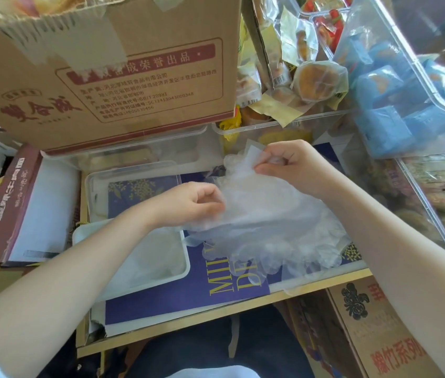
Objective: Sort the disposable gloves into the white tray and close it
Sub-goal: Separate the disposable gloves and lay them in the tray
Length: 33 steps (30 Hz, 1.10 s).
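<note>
A loose pile of clear disposable gloves (267, 230) lies on a purple printed sheet at the middle of the small table. My right hand (295, 167) pinches the top edge of one glove at the pile's far side. My left hand (191, 203) grips the pile's left edge with curled fingers. The white tray (185, 266) sits just left of the pile, partly under my left forearm, with some clear film inside. A clear lid (98, 184) lies behind the tray.
A big cardboard box (101, 77) stands at the back left. Clear bins of wrapped pastries (311, 75) and blue packets (390, 105) crowd the back and right. A maroon box (11, 211) lies at the left; another carton (374, 328) sits lower right.
</note>
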### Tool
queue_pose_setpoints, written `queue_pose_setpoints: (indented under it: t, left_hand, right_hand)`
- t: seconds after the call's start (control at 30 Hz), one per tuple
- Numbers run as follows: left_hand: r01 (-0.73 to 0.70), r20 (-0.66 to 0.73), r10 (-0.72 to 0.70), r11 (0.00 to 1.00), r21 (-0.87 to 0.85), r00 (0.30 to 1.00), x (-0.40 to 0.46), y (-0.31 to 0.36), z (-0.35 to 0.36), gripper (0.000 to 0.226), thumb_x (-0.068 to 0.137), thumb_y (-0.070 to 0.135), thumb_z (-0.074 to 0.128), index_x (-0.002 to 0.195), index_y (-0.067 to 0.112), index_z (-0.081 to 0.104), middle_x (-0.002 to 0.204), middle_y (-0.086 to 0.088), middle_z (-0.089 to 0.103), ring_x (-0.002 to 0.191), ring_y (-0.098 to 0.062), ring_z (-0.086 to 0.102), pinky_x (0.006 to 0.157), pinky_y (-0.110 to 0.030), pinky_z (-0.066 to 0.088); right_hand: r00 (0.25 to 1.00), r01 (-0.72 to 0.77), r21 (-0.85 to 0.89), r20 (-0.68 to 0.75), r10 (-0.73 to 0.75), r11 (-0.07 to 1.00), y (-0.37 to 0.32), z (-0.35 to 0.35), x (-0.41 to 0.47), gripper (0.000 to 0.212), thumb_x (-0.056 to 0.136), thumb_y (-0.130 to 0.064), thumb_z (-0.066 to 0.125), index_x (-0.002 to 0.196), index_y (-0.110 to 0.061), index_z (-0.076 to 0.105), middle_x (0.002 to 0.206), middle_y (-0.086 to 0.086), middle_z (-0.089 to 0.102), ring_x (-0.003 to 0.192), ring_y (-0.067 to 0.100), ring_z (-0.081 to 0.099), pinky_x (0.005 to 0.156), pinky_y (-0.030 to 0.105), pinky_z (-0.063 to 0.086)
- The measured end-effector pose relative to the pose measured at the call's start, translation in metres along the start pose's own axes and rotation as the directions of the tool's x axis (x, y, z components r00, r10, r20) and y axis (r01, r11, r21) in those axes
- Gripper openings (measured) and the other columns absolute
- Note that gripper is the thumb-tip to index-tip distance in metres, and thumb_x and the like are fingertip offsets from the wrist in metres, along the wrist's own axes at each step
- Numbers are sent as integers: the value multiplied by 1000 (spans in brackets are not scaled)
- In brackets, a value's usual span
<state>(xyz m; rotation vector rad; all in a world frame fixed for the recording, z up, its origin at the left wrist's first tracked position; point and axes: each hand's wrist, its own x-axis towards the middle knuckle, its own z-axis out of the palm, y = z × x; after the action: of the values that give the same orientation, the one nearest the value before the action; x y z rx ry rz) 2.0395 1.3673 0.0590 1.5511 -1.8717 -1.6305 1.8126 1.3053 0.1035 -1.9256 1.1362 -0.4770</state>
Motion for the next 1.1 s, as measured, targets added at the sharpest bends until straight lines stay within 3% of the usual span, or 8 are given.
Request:
queue_pose_setpoints:
  t: [0.23, 0.33, 0.43, 0.53, 0.67, 0.8, 1.0, 1.1]
  left_hand:
    - [105, 228, -112, 994, 43, 967, -3, -5, -4, 11, 92, 9, 54, 82, 13, 55, 65, 2, 58, 54, -8, 50, 56, -19, 41]
    - [170, 313, -165, 985, 9, 936, -2, -5, -11, 4, 91, 12, 56, 91, 10, 59, 77, -3, 65, 71, -14, 61, 65, -23, 45]
    - [216, 295, -176, 970, -109, 939, 6, 1, -10, 26, 87, 41, 61, 98, 18, 61, 87, 0, 67, 87, -19, 65, 79, -34, 48]
    - [221, 256, -177, 963, -156, 950, 12, 2, -7, 31, 89, 42, 59, 102, 14, 61, 87, -8, 71, 83, -29, 69, 87, -48, 50]
    - [132, 147, -94, 951, -281, 985, 11, -5, -10, 23, 94, 32, 52, 90, 12, 62, 80, -7, 70, 68, -22, 66, 63, -31, 47]
    - [122, 112, -83, 904, -410, 990, 8, -2, -11, 28, 96, 32, 45, 93, 11, 63, 75, -1, 71, 63, -15, 65, 57, -20, 48]
    - [162, 30, -169, 974, 156, 985, 18, 17, -8, 60, 76, 75, 47, 89, 19, 66, 78, -5, 64, 69, -20, 57, 71, -33, 44]
    - [73, -56, -67, 989, 125, 996, 26, 31, 2, 57, 74, 72, 56, 93, 19, 67, 88, -4, 68, 77, -21, 62, 80, -40, 49]
  right_hand:
    - [998, -24, 29, -58, 26, 999, 8, -5, 2, 9, 84, -7, 67, 91, -12, 70, 50, -25, 53, 46, -4, 45, 48, 4, 31]
    - [999, -40, 62, -31, 42, 997, 10, -4, 0, 34, 84, -7, 67, 113, -22, 60, 84, -27, 56, 66, -22, 49, 61, -2, 36]
    - [996, -81, 97, -25, 84, 992, 13, -2, 3, 50, 82, -10, 69, 125, -30, 53, 103, -23, 56, 82, -24, 49, 76, -2, 38]
    - [986, -142, 154, -67, 154, 978, 19, -7, 7, 51, 80, -12, 72, 127, -25, 54, 102, -6, 64, 84, 5, 60, 83, 20, 49]
    - [982, -146, 169, -96, 163, 975, 28, -16, 2, 37, 82, -10, 69, 114, -25, 59, 68, -23, 57, 58, -8, 51, 60, 6, 38]
    - [973, -165, 244, -119, 198, 956, 34, -19, 1, 24, 81, -11, 71, 97, -26, 62, 79, -6, 59, 70, 8, 49, 67, 17, 41]
    - [986, -127, 209, -78, 146, 970, 22, -11, 1, 31, 78, -10, 73, 104, -21, 60, 72, -13, 56, 52, -6, 46, 57, 5, 35]
    - [992, -99, 161, -68, 111, 982, 15, -6, 1, 33, 76, -11, 75, 97, -29, 58, 62, -16, 50, 47, 0, 34, 49, 10, 30]
